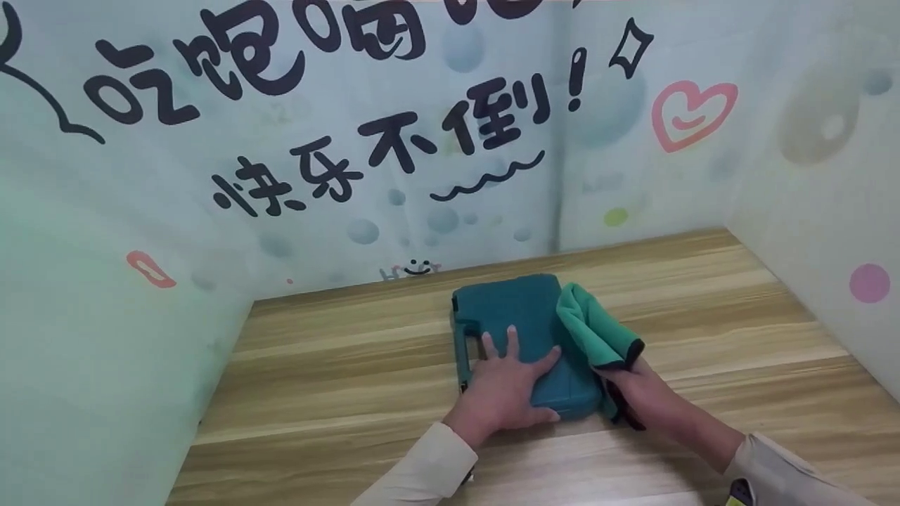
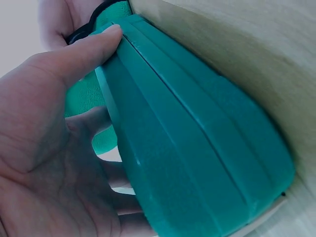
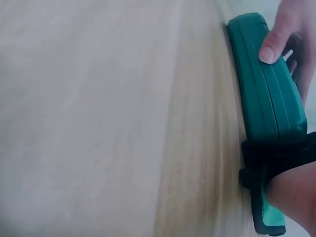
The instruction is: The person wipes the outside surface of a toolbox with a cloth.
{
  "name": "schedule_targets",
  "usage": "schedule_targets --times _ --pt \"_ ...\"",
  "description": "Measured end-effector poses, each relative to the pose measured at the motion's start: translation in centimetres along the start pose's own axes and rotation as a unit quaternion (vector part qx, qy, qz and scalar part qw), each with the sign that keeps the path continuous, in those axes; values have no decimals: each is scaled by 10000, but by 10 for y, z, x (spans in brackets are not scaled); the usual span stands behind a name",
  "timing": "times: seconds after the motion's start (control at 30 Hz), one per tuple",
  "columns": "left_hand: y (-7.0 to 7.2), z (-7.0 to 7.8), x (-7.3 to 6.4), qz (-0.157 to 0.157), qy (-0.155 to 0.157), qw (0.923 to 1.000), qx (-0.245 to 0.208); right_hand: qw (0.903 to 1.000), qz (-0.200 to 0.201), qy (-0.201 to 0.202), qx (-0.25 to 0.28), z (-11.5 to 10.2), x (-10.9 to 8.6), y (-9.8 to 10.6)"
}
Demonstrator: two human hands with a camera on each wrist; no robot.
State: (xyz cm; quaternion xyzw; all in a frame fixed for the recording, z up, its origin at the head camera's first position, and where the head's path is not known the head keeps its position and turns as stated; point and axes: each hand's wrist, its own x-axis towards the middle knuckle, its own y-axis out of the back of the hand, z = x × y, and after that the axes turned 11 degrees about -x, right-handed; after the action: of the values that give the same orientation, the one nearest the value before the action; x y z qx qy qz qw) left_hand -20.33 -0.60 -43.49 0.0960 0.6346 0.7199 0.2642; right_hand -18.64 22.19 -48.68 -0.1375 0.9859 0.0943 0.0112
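Observation:
A teal plastic carrying case [image 1: 517, 309] lies flat on the wooden table, its handle [image 1: 462, 355] on the left side. My left hand [image 1: 500, 386] rests on its lid with the fingers spread. In the left wrist view the thumb [image 2: 94, 52] presses the near side wall of the case [image 2: 182, 133], close to the seam. My right hand [image 1: 650, 397] grips a folded green cloth [image 1: 598, 327] with black edging, held against the right side of the case. Part of the cloth hangs down by the case's near right corner.
Wood-grain tabletop [image 1: 337, 379] surrounds the case. Behind it stands a pale printed backdrop [image 1: 394, 154] with black lettering, and a similar panel [image 1: 808, 204] rises on the right.

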Motion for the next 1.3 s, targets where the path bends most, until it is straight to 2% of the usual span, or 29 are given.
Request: schedule_targets --times 0.17,0.43,0.6,0.73,0.97,1.1,1.3 --pt "2 -2 3 -13 8 9999 107 9992 106 -35 381 -1 11 -4" --pt "2 -7 6 -70 163 9998 -135 9977 368 -366 432 -1 29 -5" --pt "4 -8 11 -43 144 9998 -147 9960 671 -442 396 -2 46 -2" --pt "6 -11 17 -49 155 9996 -213 9945 765 -496 512 -4 61 0" --pt "13 -18 29 -46 171 9983 -559 9916 1034 -368 684 -8 89 6" --pt "13 -22 31 -70 168 9980 -609 9887 1177 -548 746 -10 103 10" --pt "12 -22 30 -116 184 9977 -648 9906 1036 -719 532 -14 123 20"
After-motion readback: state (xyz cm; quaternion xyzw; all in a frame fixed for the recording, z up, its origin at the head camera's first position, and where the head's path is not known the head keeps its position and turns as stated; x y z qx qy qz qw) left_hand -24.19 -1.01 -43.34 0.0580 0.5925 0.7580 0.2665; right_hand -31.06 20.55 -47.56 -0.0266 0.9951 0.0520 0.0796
